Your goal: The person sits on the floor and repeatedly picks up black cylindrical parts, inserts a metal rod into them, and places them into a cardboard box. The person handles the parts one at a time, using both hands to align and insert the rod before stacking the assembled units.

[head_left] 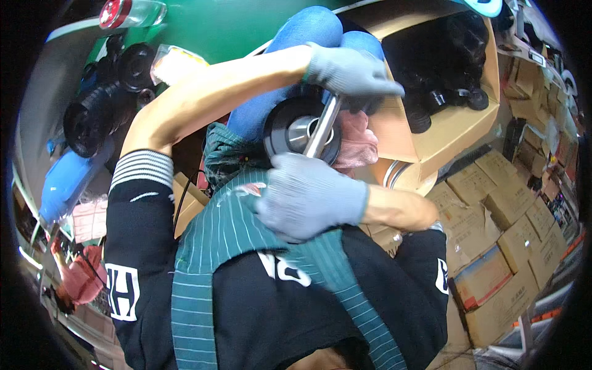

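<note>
A shiny metal tube (322, 128) slants between my two grey-gloved hands. My left hand (351, 73) lies over its far end, the fingers bent and pointing right. Round the near end my right hand (308, 196) is closed, close to my apron. Just behind the tube sits a round black disc (279, 131) with a silver metal collar (298, 133) at its middle, resting at my lap. A pink cloth (357, 140) lies to the right of the disc. The tube's two ends are hidden by the gloves.
An open cardboard box (456, 137) with black parts (444, 61) stands at the right. More black round parts (86, 126) are at the left, near a blue bag (71, 179). Stacked cartons (493, 216) fill the right side. A red-capped clear jar (132, 13) is far left.
</note>
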Demonstrator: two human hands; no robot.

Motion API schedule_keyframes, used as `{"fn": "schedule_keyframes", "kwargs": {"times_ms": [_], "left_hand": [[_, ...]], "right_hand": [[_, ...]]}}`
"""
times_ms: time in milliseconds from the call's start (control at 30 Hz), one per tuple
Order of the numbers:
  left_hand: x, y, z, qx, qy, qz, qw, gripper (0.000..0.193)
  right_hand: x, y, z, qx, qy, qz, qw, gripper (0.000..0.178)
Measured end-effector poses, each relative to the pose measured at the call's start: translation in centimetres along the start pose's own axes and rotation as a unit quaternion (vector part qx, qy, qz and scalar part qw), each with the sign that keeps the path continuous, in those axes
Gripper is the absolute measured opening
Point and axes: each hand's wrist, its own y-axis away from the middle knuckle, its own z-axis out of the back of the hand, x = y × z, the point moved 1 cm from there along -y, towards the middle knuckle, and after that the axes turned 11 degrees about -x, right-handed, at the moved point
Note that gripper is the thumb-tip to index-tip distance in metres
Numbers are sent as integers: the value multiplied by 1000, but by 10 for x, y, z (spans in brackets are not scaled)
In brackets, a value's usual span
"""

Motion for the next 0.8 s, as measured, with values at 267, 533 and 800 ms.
{"fn": "schedule_keyframes", "kwargs": {"times_ms": [267, 533, 800], "left_hand": [[-20, -8, -4, 98, 54, -108, 988, 71], [65, 134, 81, -342, 242, 13, 908, 81], [169, 189, 48, -667, -2, 105, 738, 68]], "right_hand": [[-1, -20, 6, -19, 2, -45, 999, 25], [22, 60, -31, -460, 27, -242, 854, 91], [-1, 69, -61, -370, 101, -357, 852, 96]]}}
